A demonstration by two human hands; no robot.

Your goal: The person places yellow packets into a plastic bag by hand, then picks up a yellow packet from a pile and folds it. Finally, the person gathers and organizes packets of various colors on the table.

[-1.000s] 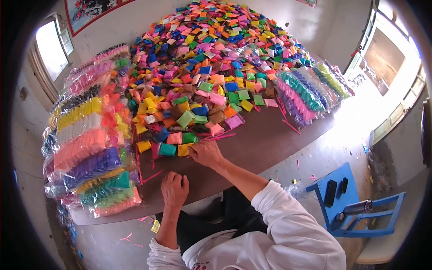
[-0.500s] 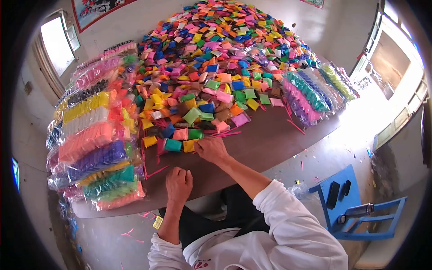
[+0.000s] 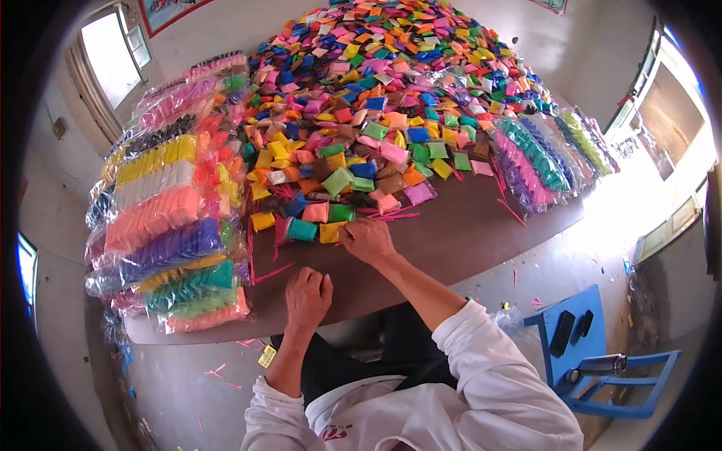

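Observation:
My right hand (image 3: pixel 368 240) rests on the brown table (image 3: pixel 444 240), its curled fingertips closed at the right end of a small yellow packet (image 3: pixel 330 232). Left of that packet lie a teal packet (image 3: pixel 302 230) and another yellow packet (image 3: pixel 262 221). A salmon packet (image 3: pixel 317 212) and a green packet (image 3: pixel 341 213) sit just behind. Closer to the table's front edge, my left hand (image 3: pixel 307 296) is closed in a loose fist; its palm side is hidden, so whatever it may hold does not show.
A large heap of coloured packets (image 3: pixel 391 83) covers the table's back. Clear bags of sorted packets are stacked on the left (image 3: pixel 162 203) and lie at the right (image 3: pixel 534 161). Pink strips (image 3: pixel 391 216) are scattered about. A blue chair (image 3: pixel 575 338) holds a bottle (image 3: pixel 602 364).
The camera view has shifted, so the table appears slightly higher and farther right. Both hands stay at nearly the same places; the yellow packet shows no clear movement on the table.

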